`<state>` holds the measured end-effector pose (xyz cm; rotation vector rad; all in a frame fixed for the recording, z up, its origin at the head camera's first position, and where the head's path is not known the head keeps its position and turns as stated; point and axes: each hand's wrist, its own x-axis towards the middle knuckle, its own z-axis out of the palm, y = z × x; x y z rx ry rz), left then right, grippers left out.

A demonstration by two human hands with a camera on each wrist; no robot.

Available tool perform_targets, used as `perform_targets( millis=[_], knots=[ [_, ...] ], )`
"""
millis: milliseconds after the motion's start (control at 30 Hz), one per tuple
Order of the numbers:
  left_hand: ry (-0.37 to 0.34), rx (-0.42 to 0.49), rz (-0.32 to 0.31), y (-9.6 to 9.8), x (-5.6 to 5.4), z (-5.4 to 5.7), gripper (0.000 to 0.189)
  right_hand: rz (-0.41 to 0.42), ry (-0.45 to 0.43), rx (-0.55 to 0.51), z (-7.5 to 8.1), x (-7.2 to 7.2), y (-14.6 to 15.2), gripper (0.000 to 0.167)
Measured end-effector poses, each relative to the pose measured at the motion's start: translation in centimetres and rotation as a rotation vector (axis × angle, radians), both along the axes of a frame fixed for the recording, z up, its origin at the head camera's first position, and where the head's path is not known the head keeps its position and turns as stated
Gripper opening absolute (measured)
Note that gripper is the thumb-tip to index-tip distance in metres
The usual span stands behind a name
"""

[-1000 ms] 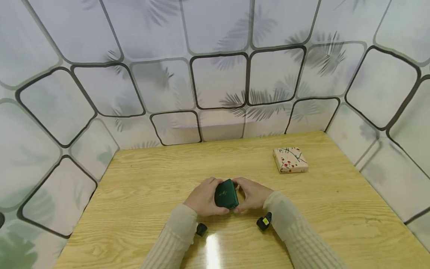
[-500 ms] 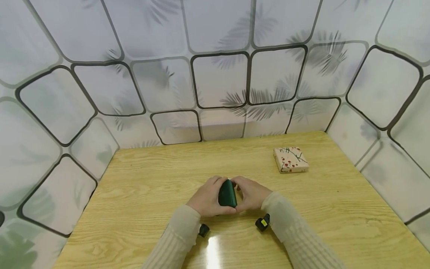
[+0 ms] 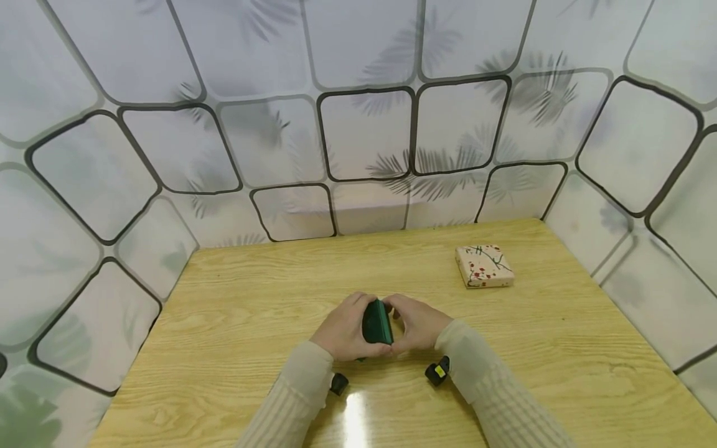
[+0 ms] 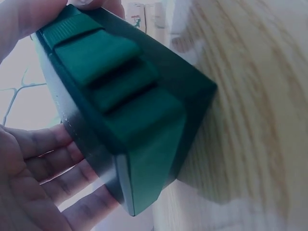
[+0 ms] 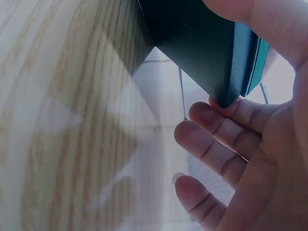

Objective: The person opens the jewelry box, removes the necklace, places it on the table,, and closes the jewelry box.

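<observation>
Between my two hands, near the middle of the table, is a small dark green gift box (image 3: 378,322), tilted up on its edge. My left hand (image 3: 348,330) grips its left side, thumb along the near edge. The right hand (image 3: 417,322) pinches its right edge between thumb and fingertips. A folded green ribbon (image 4: 115,72) lies across one face of the box in the left wrist view. In the right wrist view a dark, plain face of the box (image 5: 192,43) shows, with the lower fingers (image 5: 207,149) spread below it and off it.
A flat cream box (image 3: 484,266) with red blossoms and dark branches lies at the back right of the wooden table (image 3: 252,298). Patterned curtain-like walls (image 3: 366,134) stand behind the table and at both sides. A dark wrist camera (image 3: 438,371) sits below the right sleeve.
The green box has turned in my hands. Its gold-lettered face has swung out of sight toward the left hand, and a narrow side now faces up. The left hand shifted slightly right.
</observation>
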<state>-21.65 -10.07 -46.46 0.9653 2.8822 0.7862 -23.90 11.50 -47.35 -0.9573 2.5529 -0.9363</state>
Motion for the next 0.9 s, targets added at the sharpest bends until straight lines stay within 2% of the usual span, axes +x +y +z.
perform_targets(
  millis=[533, 733, 900],
  knots=[
    [-0.009, 0.011, 0.007, -0.09, -0.02, 0.02, 0.087, -0.013, -0.048, -0.021, 0.07, 0.18, -0.10, 0.078],
    [-0.099, 0.027, -0.007, -0.19, 0.08, 0.04, 0.097, 0.005, -0.065, -0.020, -0.19, -0.12, 0.15, 0.077],
    [-0.152, -0.053, -0.010, -0.48, 0.14, -0.02, 0.116, -0.006, -0.072, -0.023, -0.77, -0.54, 0.73, 0.082]
  ],
)
